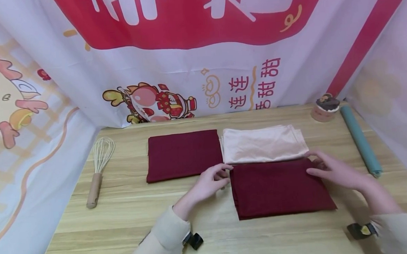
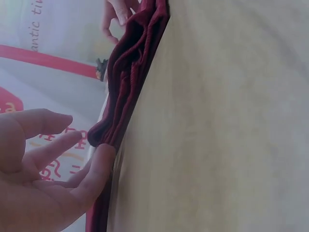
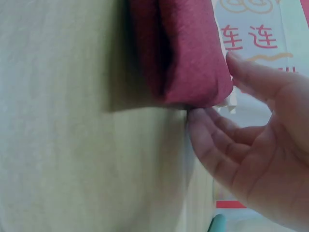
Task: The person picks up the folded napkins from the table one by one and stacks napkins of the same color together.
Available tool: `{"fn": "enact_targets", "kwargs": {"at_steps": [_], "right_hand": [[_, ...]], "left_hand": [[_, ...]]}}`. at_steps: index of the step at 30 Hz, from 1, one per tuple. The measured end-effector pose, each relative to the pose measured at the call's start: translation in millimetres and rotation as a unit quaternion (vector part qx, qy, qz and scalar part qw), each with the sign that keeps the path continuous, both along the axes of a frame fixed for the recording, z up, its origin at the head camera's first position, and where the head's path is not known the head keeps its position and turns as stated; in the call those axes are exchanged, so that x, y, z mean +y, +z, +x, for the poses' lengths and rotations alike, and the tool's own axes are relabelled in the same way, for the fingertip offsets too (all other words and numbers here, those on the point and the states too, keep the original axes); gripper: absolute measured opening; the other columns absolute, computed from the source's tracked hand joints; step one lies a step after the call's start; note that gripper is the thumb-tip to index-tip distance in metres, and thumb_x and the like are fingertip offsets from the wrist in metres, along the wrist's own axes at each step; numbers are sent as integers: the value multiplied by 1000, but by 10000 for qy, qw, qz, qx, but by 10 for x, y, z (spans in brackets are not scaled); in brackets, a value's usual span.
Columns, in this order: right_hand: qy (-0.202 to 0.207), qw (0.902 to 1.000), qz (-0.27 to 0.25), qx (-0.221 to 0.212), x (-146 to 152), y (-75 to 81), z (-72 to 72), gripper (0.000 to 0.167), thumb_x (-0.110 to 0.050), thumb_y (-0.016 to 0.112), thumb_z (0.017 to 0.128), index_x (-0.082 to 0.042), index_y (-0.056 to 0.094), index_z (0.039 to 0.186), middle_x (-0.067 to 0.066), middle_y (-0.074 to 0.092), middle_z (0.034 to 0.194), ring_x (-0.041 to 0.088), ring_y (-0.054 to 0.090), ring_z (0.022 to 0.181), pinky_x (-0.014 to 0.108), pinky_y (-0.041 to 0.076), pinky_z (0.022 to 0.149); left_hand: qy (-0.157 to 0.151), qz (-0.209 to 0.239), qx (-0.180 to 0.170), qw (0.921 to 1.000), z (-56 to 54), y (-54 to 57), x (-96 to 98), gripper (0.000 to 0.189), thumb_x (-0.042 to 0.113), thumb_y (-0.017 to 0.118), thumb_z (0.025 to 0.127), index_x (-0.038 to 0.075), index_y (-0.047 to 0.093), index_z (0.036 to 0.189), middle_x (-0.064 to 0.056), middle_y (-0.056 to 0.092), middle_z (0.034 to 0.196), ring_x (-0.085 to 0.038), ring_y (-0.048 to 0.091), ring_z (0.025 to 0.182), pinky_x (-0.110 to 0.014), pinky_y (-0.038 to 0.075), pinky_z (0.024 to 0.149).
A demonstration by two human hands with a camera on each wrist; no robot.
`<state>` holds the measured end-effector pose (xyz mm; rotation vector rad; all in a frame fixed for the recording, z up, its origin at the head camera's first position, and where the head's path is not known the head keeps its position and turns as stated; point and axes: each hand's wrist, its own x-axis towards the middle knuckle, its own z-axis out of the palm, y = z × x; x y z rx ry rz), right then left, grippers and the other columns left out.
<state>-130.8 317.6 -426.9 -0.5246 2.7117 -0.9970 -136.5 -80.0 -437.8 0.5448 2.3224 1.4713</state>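
A folded dark red cloth (image 1: 279,188) lies flat on the wooden table between both hands. My left hand (image 1: 211,182) is at its far left corner, the fingers slightly bent. In the left wrist view one fingertip of the left hand (image 2: 53,174) touches the layered edge, while the upper finger stands apart from it. My right hand (image 1: 333,172) is at the far right corner. From the right wrist view, that hand (image 3: 256,140) has its thumb against the top of the cloth (image 3: 198,58) and its other fingertips at the end fold by the tabletop.
Behind lies a folded pale pink cloth (image 1: 263,145), with another dark red cloth (image 1: 182,155) to its left. A whisk (image 1: 97,171) lies far left. At the right are a decorated tub (image 1: 325,108) and a teal roll (image 1: 361,140). Printed curtains (image 1: 186,66) hang behind the table.
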Motion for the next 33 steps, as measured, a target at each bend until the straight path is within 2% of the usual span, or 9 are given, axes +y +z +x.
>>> {"fn": "enact_targets", "kwargs": {"at_steps": [4, 10, 13, 16, 19, 23, 29, 33], "right_hand": [[92, 9997, -218, 39, 16, -58, 16, 40, -18, 62, 94, -10, 46, 130, 15, 55, 121, 28, 55, 105, 29, 47, 80], [286, 9983, -502, 70, 36, -138, 14, 40, -14, 63, 93, -10, 48, 130, 9, 57, 119, 14, 56, 101, 23, 46, 80], [327, 9980, -523, 98, 32, -141, 15, 40, -14, 63, 93, -11, 49, 131, 8, 56, 122, 11, 55, 103, 21, 45, 81], [376, 9981, -452, 165, 13, -139, 24, 40, -15, 63, 93, -13, 51, 131, 7, 55, 124, 11, 54, 104, 19, 44, 82], [453, 9978, -409, 246, -21, -136, 41, 39, -15, 64, 92, -13, 54, 130, 6, 56, 123, 11, 54, 104, 19, 43, 82], [536, 9974, -342, 351, -72, -148, 56, 38, -15, 64, 92, -16, 56, 129, 2, 59, 119, 10, 54, 100, 20, 43, 81], [643, 9963, -281, 488, -128, -168, 62, 34, -12, 64, 92, -16, 60, 125, 0, 60, 121, 7, 53, 104, 19, 42, 83], [733, 9949, -313, 619, -152, -165, 64, 31, -9, 63, 92, -16, 62, 122, 0, 62, 119, 6, 53, 107, 17, 41, 85]], "left_hand": [[-94, 154, -273, 9995, 24, -36, 15, 38, 9, 63, 90, 8, 58, 128, -17, 60, 111, -21, 60, 88, -28, 52, 71], [-182, 231, -387, 9988, 14, -63, 45, 39, 12, 64, 91, 10, 57, 129, -16, 59, 113, -18, 61, 86, -28, 52, 71], [-235, 193, -403, 9987, 11, -52, 61, 39, 13, 63, 91, 11, 57, 129, -17, 58, 111, -16, 61, 83, -29, 52, 70], [-370, 165, -363, 9985, 4, -52, 88, 37, 14, 62, 92, 11, 58, 128, -15, 58, 109, -14, 60, 82, -29, 52, 69], [-495, 98, -270, 9984, -8, -67, 131, 34, 15, 61, 92, 11, 59, 126, -10, 57, 115, -11, 60, 80, -28, 51, 69], [-431, -125, -62, 9990, -16, -77, 187, 31, 16, 62, 92, 14, 61, 123, 0, 56, 124, -9, 57, 82, -25, 48, 73], [-329, -329, 191, 9987, -11, -66, 233, 28, 9, 63, 89, 14, 64, 116, 2, 58, 119, -12, 50, 90, -26, 41, 81], [-298, -321, 246, 9987, -17, -91, 232, 24, 6, 63, 87, 13, 65, 111, -1, 59, 111, -10, 49, 78, -24, 42, 74]]}}
